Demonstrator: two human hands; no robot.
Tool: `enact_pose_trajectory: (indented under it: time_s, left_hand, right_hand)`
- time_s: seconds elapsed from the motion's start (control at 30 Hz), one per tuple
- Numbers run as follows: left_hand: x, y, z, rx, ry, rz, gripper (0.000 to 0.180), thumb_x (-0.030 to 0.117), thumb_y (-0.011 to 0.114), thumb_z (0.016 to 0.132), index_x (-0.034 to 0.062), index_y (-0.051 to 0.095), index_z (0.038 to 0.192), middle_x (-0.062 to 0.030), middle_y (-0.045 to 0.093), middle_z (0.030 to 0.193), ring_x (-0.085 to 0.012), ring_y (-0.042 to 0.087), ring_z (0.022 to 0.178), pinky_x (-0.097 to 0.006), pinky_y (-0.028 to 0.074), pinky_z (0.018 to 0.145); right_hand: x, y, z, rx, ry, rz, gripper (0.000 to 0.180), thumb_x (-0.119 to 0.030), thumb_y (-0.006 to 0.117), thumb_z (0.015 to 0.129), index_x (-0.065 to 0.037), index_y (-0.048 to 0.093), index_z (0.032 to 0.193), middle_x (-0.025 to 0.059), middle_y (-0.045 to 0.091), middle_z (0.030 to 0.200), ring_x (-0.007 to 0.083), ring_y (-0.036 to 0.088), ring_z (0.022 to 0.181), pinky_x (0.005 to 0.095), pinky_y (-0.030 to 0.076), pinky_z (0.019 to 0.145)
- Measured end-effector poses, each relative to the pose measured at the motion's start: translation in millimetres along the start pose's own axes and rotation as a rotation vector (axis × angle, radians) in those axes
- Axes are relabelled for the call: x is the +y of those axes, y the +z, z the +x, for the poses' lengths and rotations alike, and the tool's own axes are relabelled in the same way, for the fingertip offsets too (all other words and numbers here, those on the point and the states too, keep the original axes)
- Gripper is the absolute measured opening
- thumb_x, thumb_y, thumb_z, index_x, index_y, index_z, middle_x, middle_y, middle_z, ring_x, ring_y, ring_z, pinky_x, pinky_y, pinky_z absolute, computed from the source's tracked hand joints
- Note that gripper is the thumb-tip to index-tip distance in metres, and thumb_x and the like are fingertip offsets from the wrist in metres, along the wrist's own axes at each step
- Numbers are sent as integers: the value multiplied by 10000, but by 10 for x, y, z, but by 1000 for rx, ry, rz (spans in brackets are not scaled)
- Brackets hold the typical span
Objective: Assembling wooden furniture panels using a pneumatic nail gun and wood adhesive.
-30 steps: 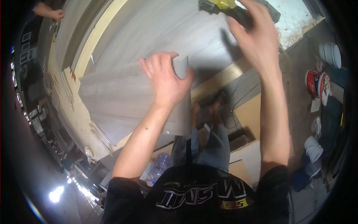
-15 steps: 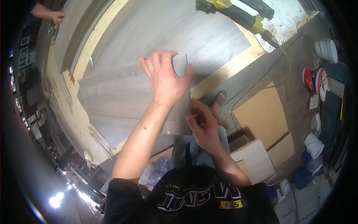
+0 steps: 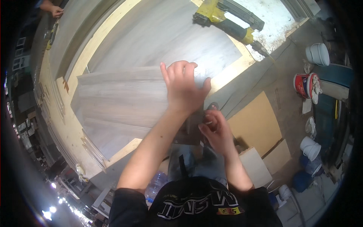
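A grey wood-grain panel (image 3: 121,100) with long raised ridges lies over a larger flat grey board (image 3: 147,41) on the workbench. My left hand (image 3: 183,87) grips the panel's right end, fingers spread over the top and thumb out by the edge. Just below and to the right, beside that end, is my right hand (image 3: 219,130). Its thumb and forefinger are pinched together, with a small pale bit showing between them that is too small to name. Part of the panel's near end is hidden under my left forearm.
A yellow and black nail gun (image 3: 227,22) with a hose lies at the bench's far right. Thin strips (image 3: 92,149) lie at its left edge. Another person's hand (image 3: 56,11) is at far left. Buckets (image 3: 317,54) and brown boards (image 3: 255,119) stand on the floor at right.
Both hands and the panel's end have shifted right in the view. The right hand's fingers have drawn closer into a pinch. The surroundings have slid left as the head moved.
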State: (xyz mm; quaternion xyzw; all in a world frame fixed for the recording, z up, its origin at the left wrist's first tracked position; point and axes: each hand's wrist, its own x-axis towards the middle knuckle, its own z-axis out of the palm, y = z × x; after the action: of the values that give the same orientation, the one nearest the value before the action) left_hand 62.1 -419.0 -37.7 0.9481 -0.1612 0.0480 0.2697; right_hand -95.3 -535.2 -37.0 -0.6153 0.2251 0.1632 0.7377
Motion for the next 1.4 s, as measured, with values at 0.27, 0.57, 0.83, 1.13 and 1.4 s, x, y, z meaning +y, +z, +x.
enact_pose_trajectory:
  time_s: [0.27,0.57,0.83,1.13,1.4]
  left_hand:
    - [-307,-719,-498,-22,-74,-220,520,177,802,819,60,614,1290,-174,571,1356,-390,500,1314,-564,250,1208]
    - [-2,-940,-1698,-274,-347,115,847,251,897,719,136,493,1455,-184,314,1595,-439,208,1525,-746,-6,1171]
    - [-66,-826,-1890,-208,-404,139,733,169,799,824,120,474,1479,-169,290,1656,-434,160,1561,-660,0,1223]
    - [1,-704,-1887,-4,-391,81,457,167,583,989,60,556,1433,-178,442,1578,-413,269,1536,-622,36,1241]
    - [-73,-779,-1722,20,-389,69,331,49,538,1011,51,645,1323,-138,642,1368,-339,533,1305,-488,284,1177]
  right_hand:
    - [-1118,-167,921,241,-394,-460,387,-117,747,889,-99,696,1272,86,715,983,197,687,816,333,547,735]
    - [-1093,-213,1243,55,-444,-802,230,-225,706,948,-93,765,1128,115,695,949,250,679,854,354,535,794]
    - [-1058,-219,1233,44,-454,-823,224,-247,698,950,-112,770,1114,115,707,963,286,687,890,381,540,810]
    - [-1045,-218,1269,43,-419,-790,222,-273,670,953,-144,772,1102,94,721,1004,303,696,931,409,550,821]
    - [-1062,-262,1240,84,-419,-755,219,-274,654,956,-144,770,1089,96,719,1014,313,695,971,425,550,856]
